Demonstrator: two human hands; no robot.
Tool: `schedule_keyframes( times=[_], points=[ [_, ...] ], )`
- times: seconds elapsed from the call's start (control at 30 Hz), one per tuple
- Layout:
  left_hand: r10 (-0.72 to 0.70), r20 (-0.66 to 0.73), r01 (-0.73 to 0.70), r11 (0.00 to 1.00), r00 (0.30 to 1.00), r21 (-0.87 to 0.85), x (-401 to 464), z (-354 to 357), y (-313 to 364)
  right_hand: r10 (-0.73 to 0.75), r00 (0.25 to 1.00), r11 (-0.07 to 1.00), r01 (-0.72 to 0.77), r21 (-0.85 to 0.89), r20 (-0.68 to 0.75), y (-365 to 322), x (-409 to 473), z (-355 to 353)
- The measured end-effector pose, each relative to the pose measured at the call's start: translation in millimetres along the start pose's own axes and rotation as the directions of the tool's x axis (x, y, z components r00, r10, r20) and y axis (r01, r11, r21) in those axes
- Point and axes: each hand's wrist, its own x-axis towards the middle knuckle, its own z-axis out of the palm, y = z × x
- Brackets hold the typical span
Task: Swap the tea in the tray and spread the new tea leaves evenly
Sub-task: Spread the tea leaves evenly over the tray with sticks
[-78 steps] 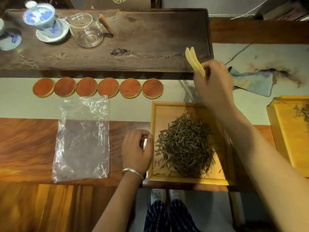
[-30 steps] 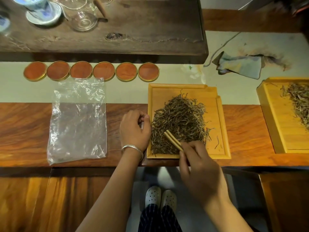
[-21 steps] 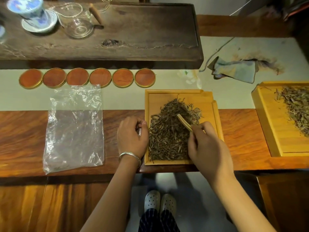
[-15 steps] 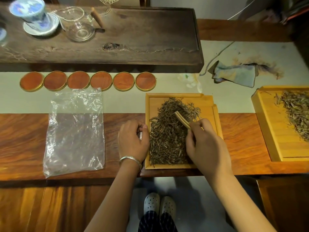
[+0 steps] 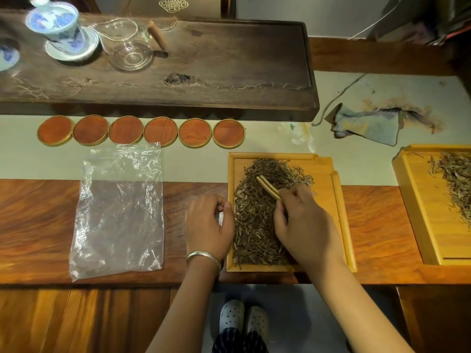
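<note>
A light bamboo tray (image 5: 341,212) lies at the table's front edge with a long heap of dark tea leaves (image 5: 254,215) along its left half. My right hand (image 5: 303,225) is over the tray, shut on bamboo tongs (image 5: 269,187) whose tips rest in the leaves near the heap's far end. My left hand (image 5: 207,225) sits curled against the tray's left rim, fingers closed, with a silver bangle on the wrist. A second bamboo tray (image 5: 418,212) with paler tea leaves (image 5: 456,179) lies at the right edge of the view.
An empty clear plastic bag (image 5: 119,212) lies flat to the left. Several round wooden coasters (image 5: 142,131) line up behind it. A dark tea board (image 5: 204,72) at the back holds a blue-white lidded cup (image 5: 58,26) and a glass pitcher (image 5: 130,47). A crumpled cloth (image 5: 367,123) lies back right.
My right hand came down from above the tray with the tongs and has been drawing them through the leaves, from the near end toward the far end. My left hand stayed at the rim.
</note>
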Motion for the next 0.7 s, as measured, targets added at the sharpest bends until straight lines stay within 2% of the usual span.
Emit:
schedule_keyframes(
  times=[0.7],
  points=[
    [-0.002,-0.011,0.002,1.000,1.000,0.010,-1,0,0,0.029,1.000,1.000,-0.029,-0.007,-0.012,-17,24,12]
  ],
)
